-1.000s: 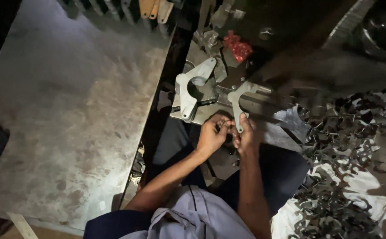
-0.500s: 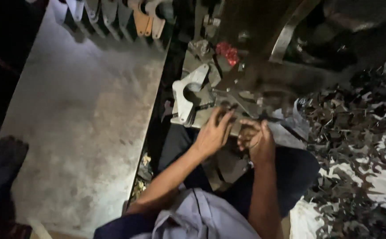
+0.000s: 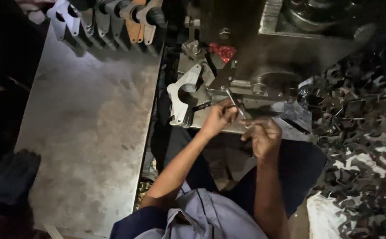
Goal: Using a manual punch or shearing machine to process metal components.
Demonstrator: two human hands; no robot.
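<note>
A thin metal rod (image 3: pixel 233 101), slanting up toward the dark press machine (image 3: pixel 286 48), sits pinched in the grip of the left hand (image 3: pixel 219 117), fingers closed together on its lower end at the front edge of the machine's steel bed (image 3: pixel 210 126). The right hand (image 3: pixel 264 137) has come off the rod since a moment ago, when both hands were bunched together at the same spot; it now hovers just beside the left, fingers curled, and whether it holds anything small cannot be told. Just left of the rod lies a pale stamped bracket (image 3: pixel 183 94) with a round hole. More brackets (image 3: pixel 109 17) line the far end of the grey table (image 3: pixel 86 132); dark metal offcuts (image 3: pixel 361 146) heap on the right.
</note>
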